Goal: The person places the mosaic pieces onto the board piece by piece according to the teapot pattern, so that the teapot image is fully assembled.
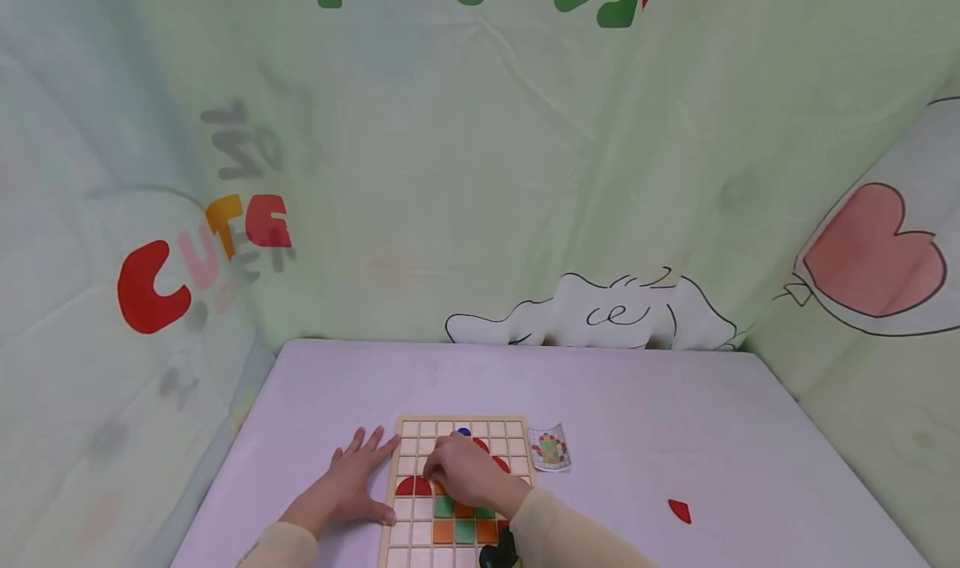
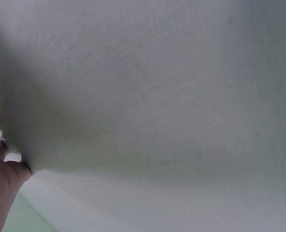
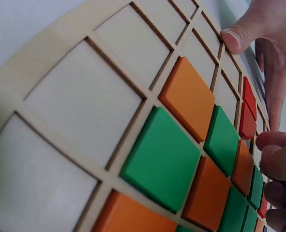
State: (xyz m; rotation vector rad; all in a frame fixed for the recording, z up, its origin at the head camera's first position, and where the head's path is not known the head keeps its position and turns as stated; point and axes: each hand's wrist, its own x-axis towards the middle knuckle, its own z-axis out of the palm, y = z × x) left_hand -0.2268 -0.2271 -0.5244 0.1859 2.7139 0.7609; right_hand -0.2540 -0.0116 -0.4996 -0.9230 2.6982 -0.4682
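A wooden grid board (image 1: 427,419) lies on the table in the head view. My left hand (image 1: 348,485) is spread beside its left side, the thumb touching the rim. In the right wrist view the left thumb (image 3: 234,39) also rests at the far edge. Over the board's middle, my right hand (image 1: 468,472) has curled fingers; what lies between its fingertips is hidden. Close to those fingertips sit two red curved pieces (image 1: 413,486). Green squares (image 3: 160,159) and orange squares (image 3: 187,99) alternate in the cells. A blue piece (image 1: 464,431) shows near the top, partly covered.
A small pattern card (image 1: 551,449) with a coloured design lies right of the board. Farther right is a loose red quarter-round piece (image 1: 679,511) on the pale table (image 1: 630,409). Printed curtains (image 1: 450,176) hang behind and at both sides. Pale fabric (image 2: 157,96) fills most of the left wrist view.
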